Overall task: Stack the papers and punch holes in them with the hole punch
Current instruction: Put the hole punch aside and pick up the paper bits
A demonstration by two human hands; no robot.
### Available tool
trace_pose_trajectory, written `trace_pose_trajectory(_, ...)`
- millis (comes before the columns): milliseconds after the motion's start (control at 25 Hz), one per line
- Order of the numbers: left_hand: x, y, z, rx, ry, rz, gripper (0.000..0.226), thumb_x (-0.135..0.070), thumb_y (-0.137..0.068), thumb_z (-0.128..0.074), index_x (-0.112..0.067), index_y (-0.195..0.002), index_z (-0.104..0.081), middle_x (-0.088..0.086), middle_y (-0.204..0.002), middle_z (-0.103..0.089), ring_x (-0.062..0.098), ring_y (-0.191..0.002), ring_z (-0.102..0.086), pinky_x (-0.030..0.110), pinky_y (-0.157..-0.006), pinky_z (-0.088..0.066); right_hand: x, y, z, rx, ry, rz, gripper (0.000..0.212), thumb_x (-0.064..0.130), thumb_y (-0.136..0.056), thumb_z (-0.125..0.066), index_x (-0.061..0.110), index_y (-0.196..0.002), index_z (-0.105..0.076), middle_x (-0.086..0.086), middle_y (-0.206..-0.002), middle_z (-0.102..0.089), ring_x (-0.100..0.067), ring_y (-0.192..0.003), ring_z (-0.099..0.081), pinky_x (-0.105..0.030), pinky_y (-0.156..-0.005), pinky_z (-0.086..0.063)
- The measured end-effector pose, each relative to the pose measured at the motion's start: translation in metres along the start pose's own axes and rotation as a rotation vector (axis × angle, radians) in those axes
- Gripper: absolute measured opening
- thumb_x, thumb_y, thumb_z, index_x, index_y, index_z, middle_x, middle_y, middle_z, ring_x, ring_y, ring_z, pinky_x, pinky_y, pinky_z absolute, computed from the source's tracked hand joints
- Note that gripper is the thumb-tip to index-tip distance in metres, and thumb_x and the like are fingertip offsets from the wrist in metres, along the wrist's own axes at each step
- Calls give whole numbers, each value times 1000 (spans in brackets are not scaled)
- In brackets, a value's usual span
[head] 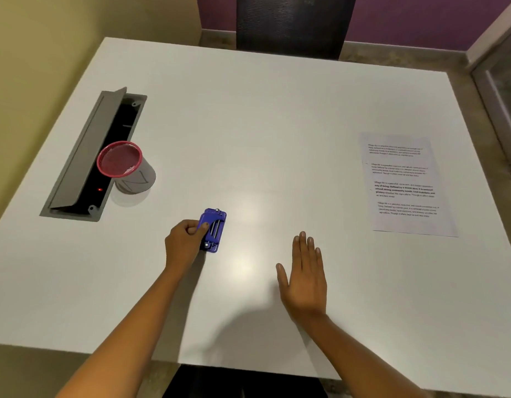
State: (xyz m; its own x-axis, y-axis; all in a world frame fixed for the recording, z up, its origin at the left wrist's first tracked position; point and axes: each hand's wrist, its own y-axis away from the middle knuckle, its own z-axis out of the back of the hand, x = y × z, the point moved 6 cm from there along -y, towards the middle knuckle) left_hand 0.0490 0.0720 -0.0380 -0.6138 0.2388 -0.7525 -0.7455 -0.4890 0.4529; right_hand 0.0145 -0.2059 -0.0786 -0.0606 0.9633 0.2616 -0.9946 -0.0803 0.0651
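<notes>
A small blue hole punch (pixel 215 228) rests on the white table (pixel 262 124), a little left of centre. My left hand (pixel 185 239) grips its left side, thumb on top of the lever. My right hand (pixel 304 278) hovers flat over the table to the right of the punch, fingers apart and holding nothing. Printed papers (pixel 406 185) lie stacked at the right side of the table, well beyond my right hand; their edges are slightly offset.
A red mesh cup (pixel 123 165) stands at the left beside an open grey cable hatch (pixel 90 156) set in the tabletop. A dark chair back (pixel 291 24) stands behind the far edge. Another dark chair (pixel 242 383) shows below the near edge.
</notes>
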Motion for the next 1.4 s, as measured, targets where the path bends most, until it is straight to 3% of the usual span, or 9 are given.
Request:
trace_pose_trajectory(200,5,-2,11,21,57,78,10,-20,-87,-64,-12,-85,-70,3,-75,-65,20,-65,-53,27,-57,-40,0,1,1,0,-1,5,68,45,-98,-32,9,-152,-11,-6,-162,-8,-19,-150,-4,-41,-120,-17)
trace_pose_trajectory(400,28,2,61,-10,91,120,15,-20,-86,-65,-18,-71,-69,9,-80,-68,26,-76,-59,37,-72,-47,-1,0,0,17,17,-2,69,45,-98,-31,9,-153,-9,-6,-162,-7,-19,-150,-2,-41,-120,-16)
trace_pose_trajectory(480,39,7,90,-75,47,125,16,-18,-87,-64,-17,-71,-68,6,-77,-66,24,-76,-57,33,-73,-45,-1,0,-1,24,28,-1,69,46,-98,-28,9,-153,-8,-6,-162,-6,-19,-150,-2,-41,-121,-15)
trace_pose_trajectory(640,63,17,140,-217,-15,180,11,-17,-89,-62,-11,-82,-69,9,-83,-64,24,-78,-55,25,-58,-40,0,1,-2,26,45,2,70,47,-98,-26,9,-153,-6,-6,-162,-5,-19,-150,0,-40,-121,-12)
trace_pose_trajectory(760,76,19,162,-273,-46,212,11,-16,-90,-61,-8,-90,-69,12,-89,-64,25,-81,-54,24,-57,-39,-1,1,-3,20,45,0,69,47,-98,-26,10,-153,-6,-6,-162,-6,-18,-150,0,-40,-122,-11)
trace_pose_trajectory(960,89,18,176,-306,-47,227,9,-14,-90,-60,-7,-90,-67,12,-90,-63,25,-84,-53,31,-75,-38,1,1,-2,11,34,5,69,46,-98,-26,9,-152,-9,-7,-162,-8,-20,-150,-3,-40,-122,-11)
trace_pose_trajectory(1200,97,14,176,-310,-51,234,10,-14,-91,-58,-7,-90,-66,15,-92,-64,30,-81,-54,34,-73,-41,1,2,-2,-2,9,7,68,46,-97,-26,10,-153,-9,-6,-162,-8,-19,-150,-2,-39,-122,-10)
trace_pose_trajectory(1320,97,19,175,-365,-80,178,19,-18,-90,-61,-7,-105,-63,13,-101,-63,36,-99,-60,37,-76,-44,2,2,-2,-7,2,7,68,46,-97,-26,10,-153,-9,-6,-162,-8,-19,-150,-3,-39,-122,-10)
trace_pose_trajectory(1400,85,34,169,-492,-306,21,34,-22,-88,-64,-8,-118,-56,15,-120,-56,35,-112,-52,42,-87,-44,2,1,-2,-6,2,7,68,46,-97,-25,10,-153,-10,-6,-162,-8,-19,-150,-2,-39,-122,-9)
